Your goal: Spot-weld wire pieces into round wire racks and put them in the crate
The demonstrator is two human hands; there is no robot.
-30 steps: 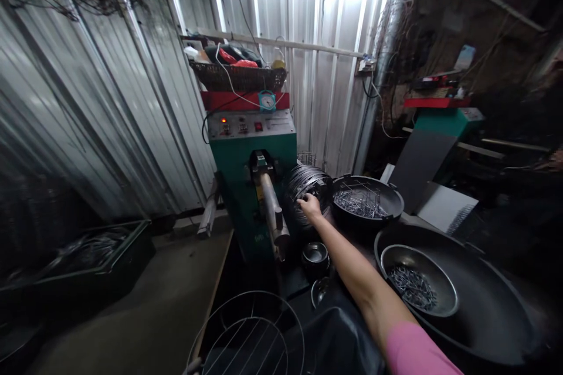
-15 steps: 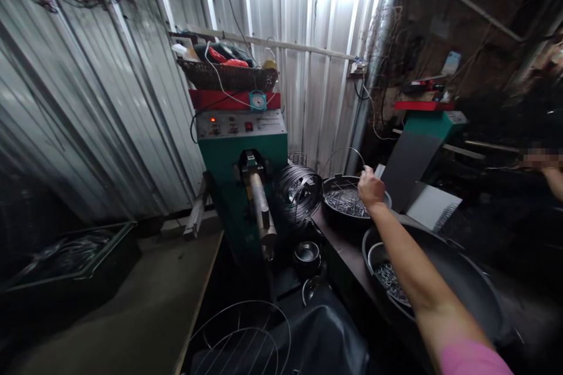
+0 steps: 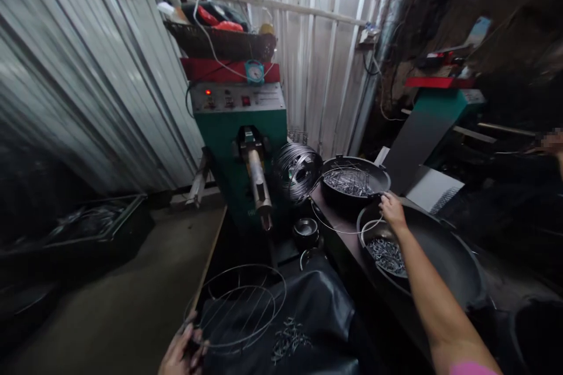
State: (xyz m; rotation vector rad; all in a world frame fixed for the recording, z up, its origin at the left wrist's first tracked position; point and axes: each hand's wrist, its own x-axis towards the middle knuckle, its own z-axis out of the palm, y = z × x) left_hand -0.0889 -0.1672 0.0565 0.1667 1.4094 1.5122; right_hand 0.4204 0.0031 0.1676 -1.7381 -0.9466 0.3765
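Observation:
My right hand (image 3: 393, 211) is closed around the edge of a thin wire ring (image 3: 343, 232), which hangs out to the left beside the pans. Just below that hand, a bowl of small bent metal pieces (image 3: 386, 255) sits inside a large black pan (image 3: 444, 252). At the lower left, my left hand (image 3: 182, 348) grips the rim of a round wire rack (image 3: 275, 304) with parallel bars. The rack lies over a dark apron (image 3: 325, 299) on my lap. Loose small metal pieces (image 3: 290, 340) lie on the apron, right of the rack.
A green machine (image 3: 215, 137) with a protruding metal arm (image 3: 258, 179) stands ahead. Beside it are a wire coil (image 3: 299, 170) and a black pan (image 3: 382, 179) of thin metal pieces. A dark bin (image 3: 132, 211) is at left. Another person's blurred hand (image 3: 552, 140) shows far right.
My right hand has come down and toward me with the wire ring, away from the far pan. My left hand has entered view at the rack. The view has tilted down.

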